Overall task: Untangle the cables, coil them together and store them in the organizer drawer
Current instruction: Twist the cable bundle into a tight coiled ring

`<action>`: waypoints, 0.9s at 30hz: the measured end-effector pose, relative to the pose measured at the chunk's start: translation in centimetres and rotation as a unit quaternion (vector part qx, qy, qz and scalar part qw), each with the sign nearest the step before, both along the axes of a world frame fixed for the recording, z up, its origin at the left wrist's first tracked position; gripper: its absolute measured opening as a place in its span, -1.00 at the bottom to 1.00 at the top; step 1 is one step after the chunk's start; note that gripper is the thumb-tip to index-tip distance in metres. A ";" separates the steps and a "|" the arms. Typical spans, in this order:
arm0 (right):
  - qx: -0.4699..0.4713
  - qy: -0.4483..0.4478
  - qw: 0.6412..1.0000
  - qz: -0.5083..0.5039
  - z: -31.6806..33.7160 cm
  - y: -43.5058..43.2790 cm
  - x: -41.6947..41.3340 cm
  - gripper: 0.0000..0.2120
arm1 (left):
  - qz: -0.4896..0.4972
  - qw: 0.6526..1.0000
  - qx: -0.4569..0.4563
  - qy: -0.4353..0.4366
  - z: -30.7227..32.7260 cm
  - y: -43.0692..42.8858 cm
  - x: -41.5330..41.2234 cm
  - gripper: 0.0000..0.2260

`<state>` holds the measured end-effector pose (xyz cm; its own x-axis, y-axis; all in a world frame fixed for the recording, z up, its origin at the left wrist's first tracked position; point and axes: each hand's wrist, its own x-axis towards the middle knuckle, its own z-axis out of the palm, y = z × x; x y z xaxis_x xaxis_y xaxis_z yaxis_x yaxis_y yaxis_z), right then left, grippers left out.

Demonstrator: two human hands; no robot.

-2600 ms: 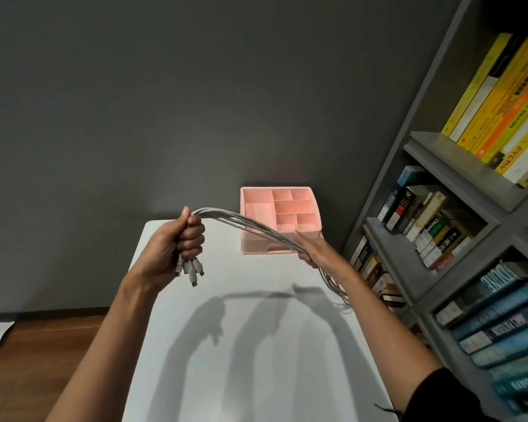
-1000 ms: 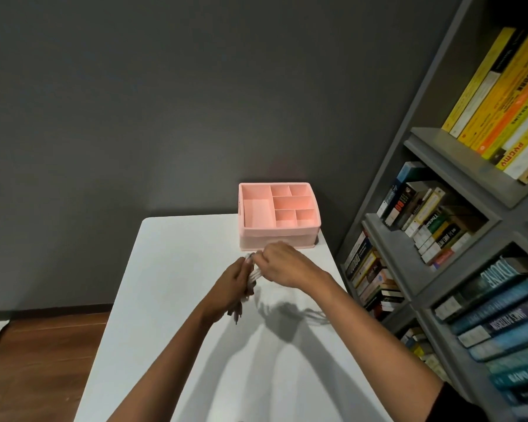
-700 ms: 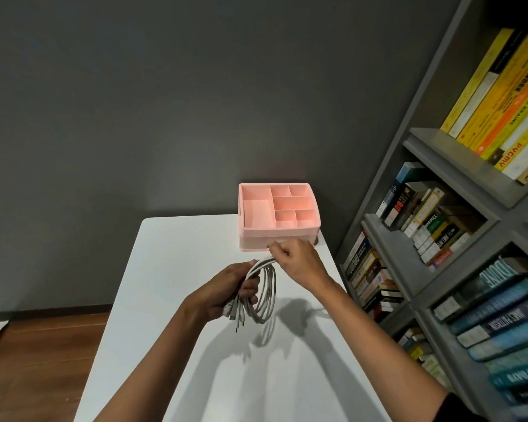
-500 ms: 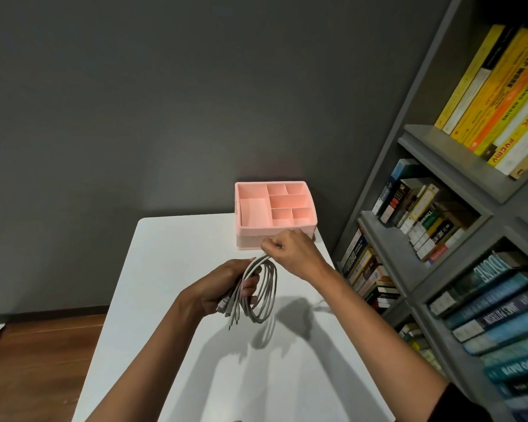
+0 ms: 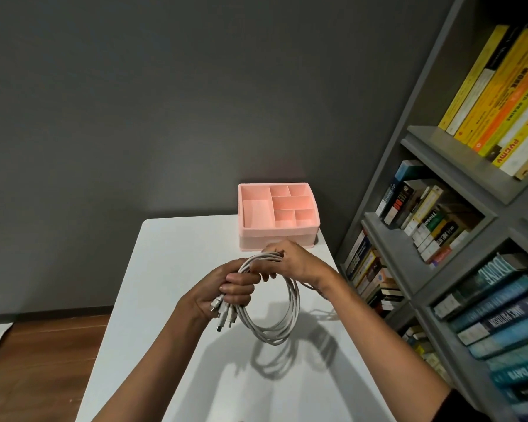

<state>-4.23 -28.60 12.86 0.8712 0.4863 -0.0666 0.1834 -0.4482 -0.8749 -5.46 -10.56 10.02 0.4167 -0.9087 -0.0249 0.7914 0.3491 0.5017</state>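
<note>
While left hand [image 5: 226, 287] and right hand [image 5: 290, 258] grip white rubbery cables [image 5: 275, 327], coiling under way; next, open pink plastic organizer [image 5: 279, 237] drawer

Top shelf [image 5: 457, 153]: yellow spine [image 5: 520, 73] reads "DEEP WORK", the orange spine [image 5: 514, 109] beside it ends in "AND BRAINS" with the start unclear, and a lower yellow spine [image 5: 507, 150] shows something like "PUCMU". Lower right, a teal spine [image 5: 494, 269] reads "DONE" in big pale letters, and a dark blue spine [image 5: 506, 318] under it has white lettering too blurred to read. Middle-shelf books [image 5: 424, 214] carry print too small to make out.
</note>
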 end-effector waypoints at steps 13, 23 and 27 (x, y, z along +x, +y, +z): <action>-0.123 0.059 0.990 0.023 -0.1 0.3 0.7 -0.26 | -0.039 0.889 0.403 -0.211 3.9 1.8 2.4 -0.52; 0.034 0.140 0.990 0.002 -2.1 -2.7 -0.1 -0.79 | 0.193 0.881 0.412 -0.130 2.5 0.4 1.4 -0.57; 0.175 0.175 0.966 -0.070 -2.9 -2.4 -1.4 -0.75 | 0.203 0.911 0.351 -0.080 1.5 1.5 1.3 -0.55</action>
<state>-5.66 -30.98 9.96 0.8844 0.4106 -0.2219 -0.1919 -0.1135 -0.9748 -4.13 -9.08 11.55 0.7648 -0.4623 -0.4488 0.5649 0.1462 0.8121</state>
